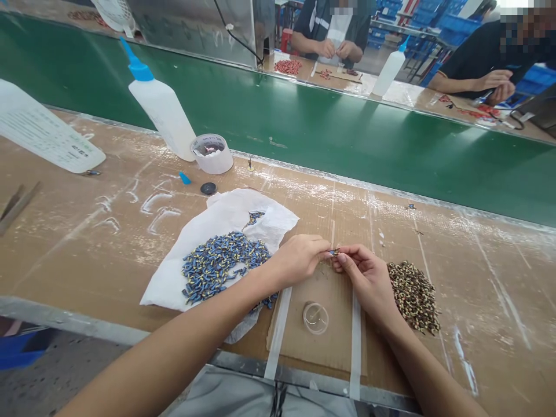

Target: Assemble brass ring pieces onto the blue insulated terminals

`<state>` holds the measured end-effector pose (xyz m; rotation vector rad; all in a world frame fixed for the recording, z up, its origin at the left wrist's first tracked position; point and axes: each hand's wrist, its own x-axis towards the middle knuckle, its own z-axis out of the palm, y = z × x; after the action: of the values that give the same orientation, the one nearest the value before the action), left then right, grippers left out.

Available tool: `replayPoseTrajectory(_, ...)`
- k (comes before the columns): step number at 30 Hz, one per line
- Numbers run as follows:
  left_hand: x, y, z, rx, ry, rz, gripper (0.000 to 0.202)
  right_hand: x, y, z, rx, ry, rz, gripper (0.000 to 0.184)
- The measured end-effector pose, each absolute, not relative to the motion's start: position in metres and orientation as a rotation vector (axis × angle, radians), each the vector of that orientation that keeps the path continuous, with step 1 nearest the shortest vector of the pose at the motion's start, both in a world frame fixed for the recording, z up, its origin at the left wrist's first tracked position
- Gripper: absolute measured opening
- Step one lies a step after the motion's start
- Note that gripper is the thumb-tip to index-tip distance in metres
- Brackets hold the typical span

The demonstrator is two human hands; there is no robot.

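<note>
My left hand [302, 258] and my right hand [364, 272] meet above a taped cardboard sheet [321, 344]. Between their fingertips is a tiny blue-and-dark piece [334, 252], pinched from both sides; its exact kind is too small to make out. Left of my hands, a heap of small blue and yellow pieces [221, 260] lies on white paper [169, 284], partly hidden by my left forearm. Beside my right wrist sits a heap of small brown and cream pieces [414, 295]. A small clear cup [315, 318] stands on the cardboard between my forearms.
A white squeeze bottle [163, 110] with a blue nozzle stands by a tape roll [212, 154]; a larger white bottle [43, 130] is at left. A black cap [208, 189] lies nearby. Beyond the green belt [304, 124], two people work at another bench.
</note>
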<state>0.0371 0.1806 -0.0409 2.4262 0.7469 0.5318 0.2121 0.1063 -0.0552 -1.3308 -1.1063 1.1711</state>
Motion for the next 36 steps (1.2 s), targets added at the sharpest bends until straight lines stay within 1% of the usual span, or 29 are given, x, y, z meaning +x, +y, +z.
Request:
replayPoseTrajectory(9, 0.039, 0.179, -0.043, 2.411, 0.763, 0.483, 0.02, 0.213, 0.104, -0.059, -1.341, -1.181, 1.182, 0.02)
replayPoseTrajectory(13, 0.041, 0.176, -0.041, 2.427, 0.807, 0.424, 0.022, 0.213, 0.103, -0.061, -1.356, -1.286, 1.132, 0.019)
replayPoseTrajectory(21, 0.044, 0.174, -0.04, 2.511, 0.818, 0.326, 0.019, 0.21, 0.102, -0.063, -1.421, -1.451, 0.958, 0.018)
replayPoseTrajectory(25, 0.045, 0.174, -0.04, 2.48, 0.826, 0.352, 0.018, 0.209, 0.105, -0.062, -1.408, -1.429, 0.987, 0.019)
replayPoseTrajectory(27, 0.042, 0.178, -0.037, 2.394, 0.823, 0.372, 0.02, 0.209, 0.106, -0.06, -1.39, -1.369, 1.071, 0.021)
replayPoseTrajectory(30, 0.035, 0.186, -0.03, 2.156, 0.768, 0.387, 0.027, 0.209, 0.107, -0.055, -1.379, -1.272, 1.154, 0.021)
replayPoseTrajectory(34, 0.025, 0.192, -0.021, 1.75, 0.594, 0.304, 0.032, 0.209, 0.103, -0.049, -1.272, -1.346, 1.068, 0.032)
replayPoseTrajectory(36, 0.023, 0.192, -0.019, 1.563, 0.52, 0.201, 0.036, 0.209, 0.102, -0.047, -1.189, -1.424, 1.031, 0.03)
